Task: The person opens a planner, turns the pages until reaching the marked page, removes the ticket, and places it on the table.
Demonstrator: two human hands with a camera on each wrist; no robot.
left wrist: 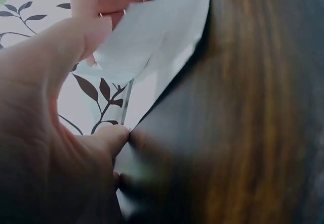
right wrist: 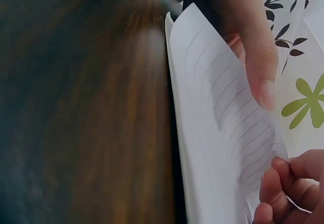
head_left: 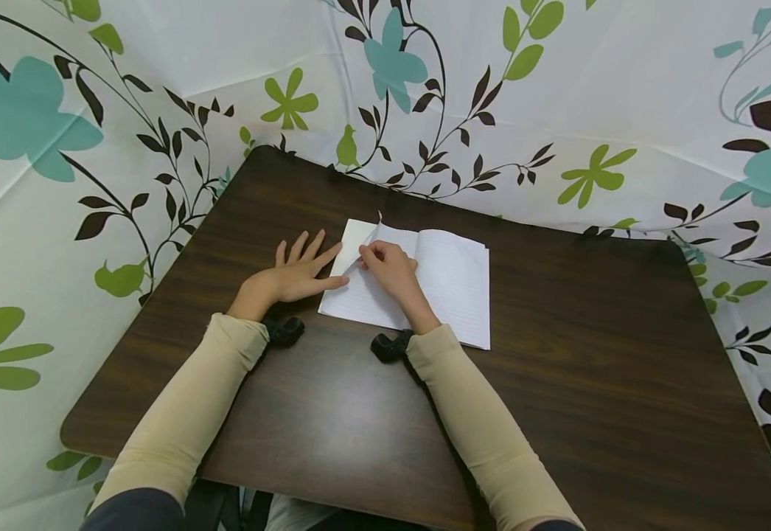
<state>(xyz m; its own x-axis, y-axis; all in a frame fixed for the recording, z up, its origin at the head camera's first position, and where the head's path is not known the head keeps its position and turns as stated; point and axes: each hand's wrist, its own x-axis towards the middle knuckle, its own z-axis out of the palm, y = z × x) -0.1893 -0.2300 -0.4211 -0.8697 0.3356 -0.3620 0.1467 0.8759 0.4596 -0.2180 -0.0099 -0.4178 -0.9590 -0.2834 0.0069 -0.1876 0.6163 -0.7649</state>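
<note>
An open notebook (head_left: 453,284) with lined white pages lies on the table, a little left of its middle. My right hand (head_left: 391,271) pinches the edge of a lifted left-hand page (right wrist: 223,92) between thumb and fingertips; that page curls up off the pages beneath. Beside it, my left hand (head_left: 292,276) is spread with straight fingers at the notebook's left edge. In the head view its thumb and forefinger tips touch the left side of the pages, while the palm is over the table. The left wrist view shows the left thumb (left wrist: 91,37) close to the raised paper.
The dark wooden table (head_left: 591,354) extends around the notebook on all sides. Behind and beside it hangs a white cloth (head_left: 226,44) with flowers, leaves and birds printed on it. Black bands (head_left: 284,332) sit at both wrists, below the rolled tan sleeves.
</note>
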